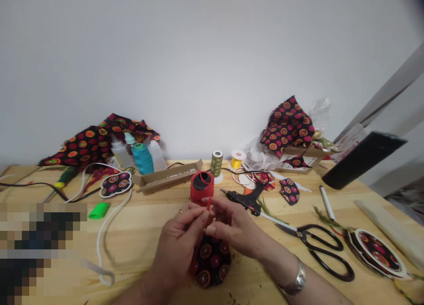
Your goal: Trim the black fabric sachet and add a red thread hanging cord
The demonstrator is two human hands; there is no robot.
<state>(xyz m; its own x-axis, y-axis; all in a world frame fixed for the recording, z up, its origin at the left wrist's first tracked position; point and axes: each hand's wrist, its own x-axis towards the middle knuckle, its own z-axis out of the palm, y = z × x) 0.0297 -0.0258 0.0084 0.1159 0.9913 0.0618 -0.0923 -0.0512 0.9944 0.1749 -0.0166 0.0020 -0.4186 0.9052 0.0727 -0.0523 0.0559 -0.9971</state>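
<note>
My left hand [180, 236] is closed, with its thumb and index finger pinching a thin red strip [209, 203] that points upward. Beside it, my right hand [236, 227] has curved fingers, the index tip touching the strip and the thumb apart below. Just under both hands is a rounded piece covered in black patterned fabric [213, 261], its upper part hidden by my fingers. Directly behind my fingertips stands a cone of red thread [202, 190]. A black glue gun [245, 200] lies to the right of the cone.
Black-handled scissors [318, 247] and a round patterned piece [376, 254] lie at right. A black cylinder [362, 159] leans behind. Along the back are an olive spool [216, 164], yellow spool [236, 159], cardboard tray [168, 177] and turquoise cone [143, 159]. A white cord [99, 239] curves at left.
</note>
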